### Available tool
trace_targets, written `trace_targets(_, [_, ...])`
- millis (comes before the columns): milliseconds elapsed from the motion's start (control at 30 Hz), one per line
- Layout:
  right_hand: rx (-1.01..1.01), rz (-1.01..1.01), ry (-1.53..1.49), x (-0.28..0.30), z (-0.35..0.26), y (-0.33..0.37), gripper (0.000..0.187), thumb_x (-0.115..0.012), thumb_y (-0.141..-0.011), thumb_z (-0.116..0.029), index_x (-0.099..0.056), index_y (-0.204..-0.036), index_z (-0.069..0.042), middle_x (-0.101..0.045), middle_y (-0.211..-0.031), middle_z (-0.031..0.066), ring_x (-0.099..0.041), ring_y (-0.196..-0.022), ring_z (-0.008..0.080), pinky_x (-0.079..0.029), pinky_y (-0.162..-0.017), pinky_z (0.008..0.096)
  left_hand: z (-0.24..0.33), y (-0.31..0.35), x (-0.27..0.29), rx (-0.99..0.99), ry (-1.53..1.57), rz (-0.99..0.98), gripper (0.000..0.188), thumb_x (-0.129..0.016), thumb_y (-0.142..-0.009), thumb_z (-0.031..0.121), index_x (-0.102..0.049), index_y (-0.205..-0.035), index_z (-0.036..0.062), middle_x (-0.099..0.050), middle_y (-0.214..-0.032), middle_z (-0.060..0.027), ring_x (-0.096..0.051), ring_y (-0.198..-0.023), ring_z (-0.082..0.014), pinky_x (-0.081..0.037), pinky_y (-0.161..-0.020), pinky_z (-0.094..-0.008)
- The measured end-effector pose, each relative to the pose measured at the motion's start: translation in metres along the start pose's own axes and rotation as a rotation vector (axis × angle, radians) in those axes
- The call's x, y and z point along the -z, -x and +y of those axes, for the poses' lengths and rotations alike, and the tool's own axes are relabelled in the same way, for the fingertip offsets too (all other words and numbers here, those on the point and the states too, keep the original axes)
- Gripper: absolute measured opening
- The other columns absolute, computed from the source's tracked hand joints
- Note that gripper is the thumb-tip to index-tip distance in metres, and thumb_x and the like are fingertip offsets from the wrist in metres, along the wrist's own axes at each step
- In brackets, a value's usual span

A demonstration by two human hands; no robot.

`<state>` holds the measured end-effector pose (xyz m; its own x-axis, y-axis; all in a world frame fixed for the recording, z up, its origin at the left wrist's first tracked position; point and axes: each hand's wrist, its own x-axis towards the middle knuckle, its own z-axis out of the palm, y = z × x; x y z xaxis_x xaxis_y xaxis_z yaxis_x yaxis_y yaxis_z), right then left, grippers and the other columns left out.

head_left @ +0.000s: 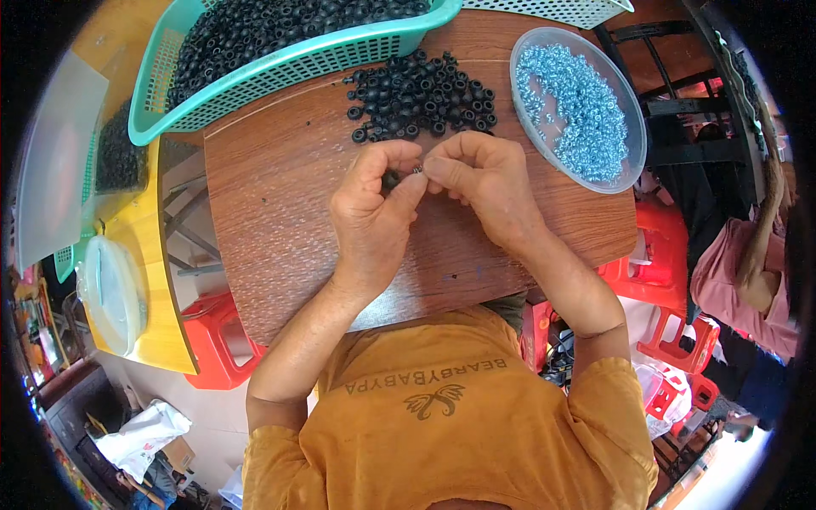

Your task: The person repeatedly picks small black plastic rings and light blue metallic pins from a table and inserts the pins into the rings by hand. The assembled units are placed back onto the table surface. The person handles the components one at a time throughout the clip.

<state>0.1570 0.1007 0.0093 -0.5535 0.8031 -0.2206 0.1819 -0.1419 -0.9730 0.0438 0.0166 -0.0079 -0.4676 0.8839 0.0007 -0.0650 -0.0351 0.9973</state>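
I see the desk (272, 221), a cut-off green basket (340, 58) far left; at centre, my left hand (374, 212) curls round a half-hidden black piece (391, 179), my right hand (489, 183) meeting it by a tiny metallic bit (417, 169), grip too hidden to tell

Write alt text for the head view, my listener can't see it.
A person's left hand and right hand meet above a brown table, a small dark piece between them. Beyond lie loose black parts, a green basket of more and a clear tub of blue pieces.
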Motion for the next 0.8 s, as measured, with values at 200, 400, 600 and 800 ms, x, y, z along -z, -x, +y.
trace_targets(200, [0.075, 0.023, 0.010, -0.001, 0.002, -0.001, 0.010, -0.060, -0.079, -0.005, -0.062, -0.080, 0.004, -0.063, -0.073, 0.0062, -0.057, -0.068, 0.0098, -0.046, -0.062, 0.0243, 0.001, -0.009, 0.001, 0.126, 0.097, 0.001, 0.013, -0.058, -0.082, -0.001, -0.058, -0.094, -0.0011, -0.060, -0.076, -0.0044, -0.048, -0.053, -0.0033, -0.038, -0.041, -0.0156])
trace_targets(400, [0.160, 0.081, 0.137, 0.005, 0.010, -0.008, 0.009, -0.059, -0.078, -0.004, -0.061, -0.083, 0.004, -0.063, -0.074, 0.0092, -0.059, -0.069, 0.0137, -0.046, -0.063, 0.0276, -0.005, -0.015, 0.003, 0.255, 0.133, 0.042, 0.015, -0.061, -0.082, 0.007, -0.059, -0.094, -0.0003, -0.064, -0.074, -0.0087, -0.044, -0.043, -0.0053, -0.032, -0.038, -0.0160])
trace_targets(600, [0.292, 0.146, 0.315, 0.009, 0.018, -0.016, 0.009, -0.060, -0.077, -0.005, -0.061, -0.083, 0.002, -0.063, -0.075, 0.0145, -0.061, -0.068, 0.0214, -0.046, -0.063, 0.0308, -0.002, -0.018, 0.007, 0.311, 0.130, 0.032, 0.017, -0.062, -0.083, 0.010, -0.059, -0.095, -0.0018, -0.064, -0.074, -0.0104, -0.045, -0.043, -0.0064, -0.034, -0.039, -0.0168])
trace_targets(800, [0.304, 0.134, 0.320, 0.014, 0.016, -0.015, 0.008, -0.060, -0.077, -0.005, -0.061, -0.083, 0.001, -0.063, -0.074, 0.0129, -0.060, -0.067, 0.0176, -0.045, -0.062, 0.0293, 0.000, -0.022, 0.027, 0.509, 0.486, -0.040, 0.022, -0.056, -0.088, 0.012, -0.056, -0.101, -0.0046, -0.063, -0.085, -0.0162, -0.059, -0.059, -0.0155, -0.046, -0.053, -0.0235])
